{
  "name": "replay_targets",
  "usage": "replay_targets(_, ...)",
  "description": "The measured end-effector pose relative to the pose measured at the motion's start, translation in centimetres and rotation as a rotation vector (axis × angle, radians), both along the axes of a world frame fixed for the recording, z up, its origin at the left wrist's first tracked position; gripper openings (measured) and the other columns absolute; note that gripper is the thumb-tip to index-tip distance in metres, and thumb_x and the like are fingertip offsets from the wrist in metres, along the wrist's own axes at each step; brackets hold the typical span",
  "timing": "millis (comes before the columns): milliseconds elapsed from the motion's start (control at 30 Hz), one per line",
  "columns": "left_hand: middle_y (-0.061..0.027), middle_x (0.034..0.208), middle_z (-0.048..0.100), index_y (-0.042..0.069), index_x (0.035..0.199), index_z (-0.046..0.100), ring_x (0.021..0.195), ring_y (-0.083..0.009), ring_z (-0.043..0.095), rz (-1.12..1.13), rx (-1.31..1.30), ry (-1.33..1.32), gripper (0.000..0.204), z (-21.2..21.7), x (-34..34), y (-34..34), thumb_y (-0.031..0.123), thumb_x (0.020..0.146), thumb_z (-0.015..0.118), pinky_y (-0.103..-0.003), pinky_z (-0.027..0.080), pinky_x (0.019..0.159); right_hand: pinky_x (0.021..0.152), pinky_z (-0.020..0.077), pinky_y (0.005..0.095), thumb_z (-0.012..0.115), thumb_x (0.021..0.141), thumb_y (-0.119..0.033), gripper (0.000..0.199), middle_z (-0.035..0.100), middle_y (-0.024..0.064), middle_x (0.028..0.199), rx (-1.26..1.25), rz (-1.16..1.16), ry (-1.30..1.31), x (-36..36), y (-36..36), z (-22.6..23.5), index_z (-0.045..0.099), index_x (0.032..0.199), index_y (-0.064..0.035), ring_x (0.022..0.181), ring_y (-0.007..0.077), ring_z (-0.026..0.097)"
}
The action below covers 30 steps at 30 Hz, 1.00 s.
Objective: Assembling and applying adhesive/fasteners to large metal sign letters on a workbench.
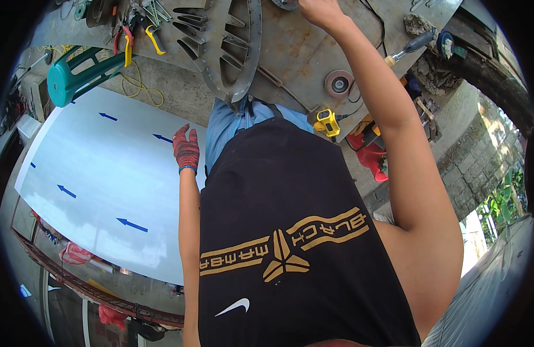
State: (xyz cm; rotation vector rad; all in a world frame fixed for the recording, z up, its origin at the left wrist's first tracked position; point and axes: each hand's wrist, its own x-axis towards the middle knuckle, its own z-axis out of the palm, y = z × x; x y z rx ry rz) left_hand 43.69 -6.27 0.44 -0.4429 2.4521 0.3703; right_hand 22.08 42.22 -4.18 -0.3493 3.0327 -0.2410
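Note:
My left hand (pixel 186 151), in a red and dark knitted glove, hangs beside my left thigh with fingers apart and nothing in them. It is nearest to a large pale sheet (pixel 93 150) printed with blue arrows. My bare right hand (pixel 322 10) reaches over the metal worktable (pixel 304 43) at the upper edge. Its fingers look curled, but the edge cuts them off, and what they hold is hidden. Close beside it is part of a grey round piece (pixel 285 3). A curved steel frame (pixel 256 40) with several bent strips inside lies on the table before me.
A flap disc (pixel 339 84) and a thin metal bar (pixel 281 82) lie on the table. A yellow power tool (pixel 326 124) is at its near edge. Red-handled pliers (pixel 123 37), a yellow-handled tool (pixel 155 40) and several bolts (pixel 156 11) lie left. Below stands a green stool (pixel 62 84).

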Motion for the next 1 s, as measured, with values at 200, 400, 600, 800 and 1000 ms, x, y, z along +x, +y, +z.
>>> replay_targets(200,-0.0161,0.132,0.061,0.011,0.127,0.064,0.128,-0.0350,0.053,-0.002,-0.018,0.004,0.036,0.2,0.0,-0.2,0.031,0.096,0.063,-0.043,0.041,0.111,0.085,0.0381,0.0477,0.058,0.085,-0.022,0.021,0.065,0.0092,0.097,-0.024,-0.003,0.004,-0.1,-0.3,-0.3,0.072,0.076,-0.0094,0.102,0.0299,0.056)
replay_targets(400,-0.0164,0.132,0.062,0.011,0.127,0.065,0.129,-0.0352,0.053,-0.034,-0.006,0.016,0.036,-0.1,-0.2,-0.3,0.031,0.096,0.063,-0.044,0.040,0.111,0.083,0.0395,0.0503,0.058,0.085,-0.020,0.018,0.064,0.0093,0.097,-0.009,-0.006,-0.011,-0.3,0.2,-2.0,0.071,0.079,-0.0091,0.102,0.0311,0.057)
replay_targets(600,-0.0155,0.132,0.062,0.012,0.127,0.064,0.131,-0.0352,0.051,-0.021,-0.003,0.003,0.036,-0.3,0.0,-0.1,0.032,0.096,0.063,-0.044,0.039,0.112,0.085,0.0405,0.0529,0.060,0.082,-0.018,0.016,0.065,0.0101,0.100,0.008,-0.042,-0.076,-0.3,0.0,-1.4,0.072,0.081,-0.0077,0.106,0.0335,0.057)
replay_targets(800,-0.0136,0.132,0.063,0.014,0.127,0.064,0.132,-0.0348,0.050,-0.021,-0.017,-0.002,0.036,-0.2,0.2,0.0,0.032,0.096,0.063,-0.044,0.039,0.112,0.087,0.0406,0.0528,0.061,0.083,-0.018,0.016,0.065,0.0111,0.103,-0.005,-0.048,-0.133,-0.4,0.0,-0.6,0.073,0.083,-0.0078,0.107,0.0340,0.057)
replay_targets(1000,-0.0130,0.133,0.062,0.015,0.128,0.064,0.133,-0.0350,0.050,-0.022,-0.014,-0.004,0.036,-0.5,0.4,-0.1,0.033,0.096,0.063,-0.044,0.039,0.113,0.090,0.0398,0.0538,0.061,0.089,-0.024,0.021,0.065,0.0125,0.107,-0.022,-0.059,-0.174,-0.6,-0.4,0.0,0.075,0.086,-0.0078,0.111,0.0340,0.056)
